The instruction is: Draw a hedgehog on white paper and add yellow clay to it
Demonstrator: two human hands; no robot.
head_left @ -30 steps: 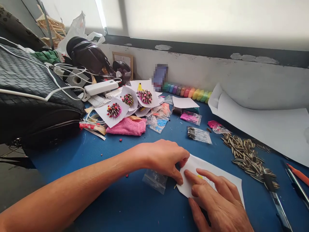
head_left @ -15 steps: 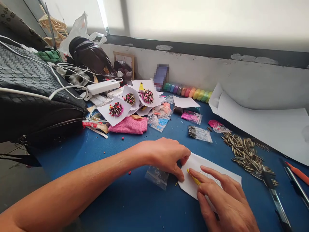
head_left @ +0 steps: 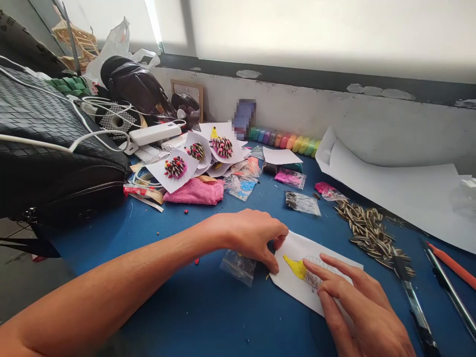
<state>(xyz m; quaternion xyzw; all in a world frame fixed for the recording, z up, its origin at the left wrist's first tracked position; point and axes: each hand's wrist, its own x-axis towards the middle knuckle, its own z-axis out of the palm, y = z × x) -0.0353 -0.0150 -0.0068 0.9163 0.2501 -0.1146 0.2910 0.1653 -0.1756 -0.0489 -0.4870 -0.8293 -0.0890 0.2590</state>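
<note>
A white paper card (head_left: 300, 242) lies on the blue table, bearing a pencil-like line drawing (head_left: 312, 281) of a rounded body. Yellow modelling clay (head_left: 295, 268) is spread flat over the drawing's pointed left end. My left hand (head_left: 255, 237) holds the card's left edge, thumb on the near corner and curled fingers at the far one. Over the card's right part is my right hand (head_left: 359, 307), its fingers apart and its index fingertip at the right edge of the clay. That hand hides part of the drawing. A small clear zip bag (head_left: 238, 267) lies beneath my left wrist.
Sunflower seeds (head_left: 368, 233) are heaped right of the card, near a black pen (head_left: 412, 297) and an orange pen (head_left: 451, 265). Bagged clay (head_left: 303, 203) lies beyond. Finished seed-covered pieces (head_left: 174, 168) and a pink cloth (head_left: 195, 192) sit back left, beside a black bag (head_left: 74, 163).
My right hand has shifted right and slightly down, uncovering the yellow clay and more of the drawing. My left hand still holds the card. The whole view has moved slightly.
</note>
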